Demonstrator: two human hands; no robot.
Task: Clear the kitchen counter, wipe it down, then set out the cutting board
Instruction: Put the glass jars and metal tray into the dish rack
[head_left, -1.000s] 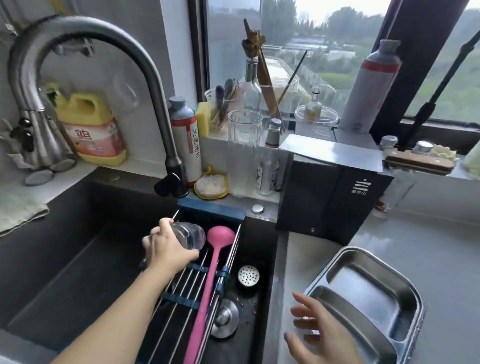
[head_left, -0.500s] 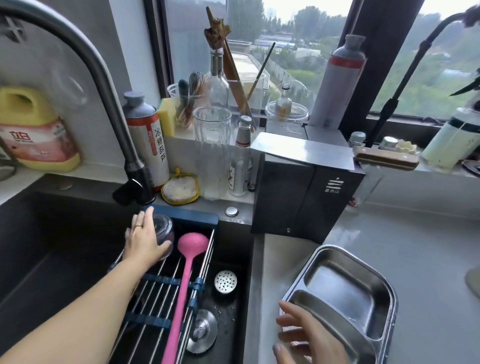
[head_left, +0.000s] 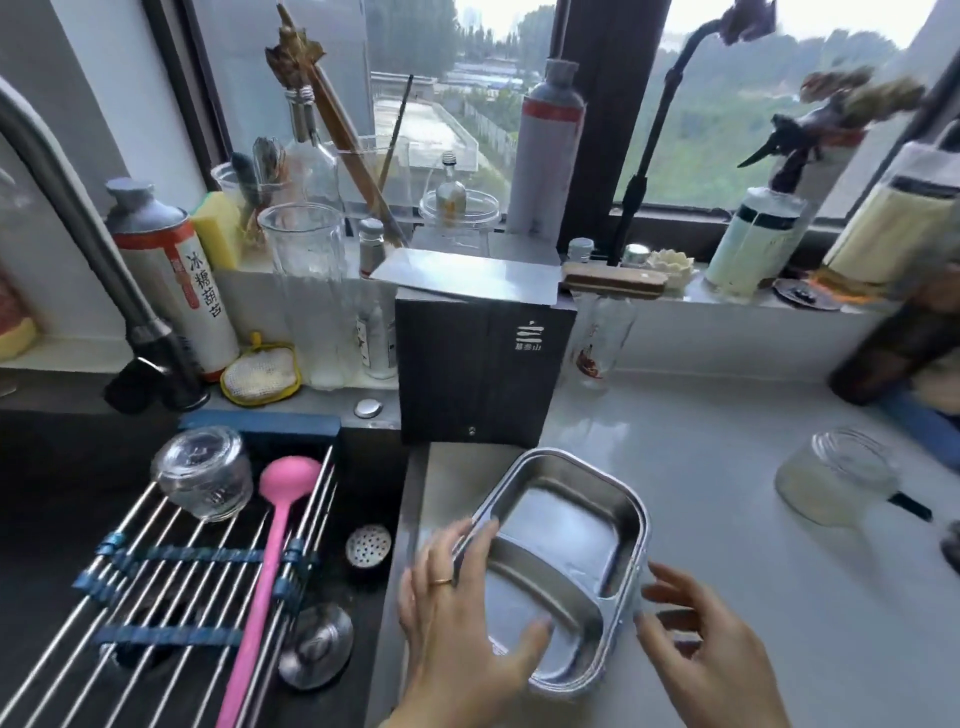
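A two-compartment steel tray (head_left: 569, 512) lies on the pale counter (head_left: 737, 587), just right of the sink. My left hand (head_left: 457, 618) grips its left rim, fingers over the edge and thumb inside the near compartment. My right hand (head_left: 698, 644) hovers by the tray's right rim with fingers spread, and I cannot tell whether it touches. An upturned glass jar (head_left: 202, 473) rests on the roll-up rack (head_left: 156, 582) over the sink, beside a pink ladle (head_left: 284, 540). No cutting board is visible.
A second glass jar (head_left: 836, 475) stands on the counter at the right. A black box (head_left: 478, 364) sits behind the tray. Bottles, glasses and a sponge crowd the windowsill and ledge. The tap (head_left: 130, 312) arches over the dark sink, with a strainer (head_left: 368, 545) below.
My left hand let go of the glass jar on the rack and moved right onto the tray's left rim. My right hand shifted to the tray's right side. The view swung right.
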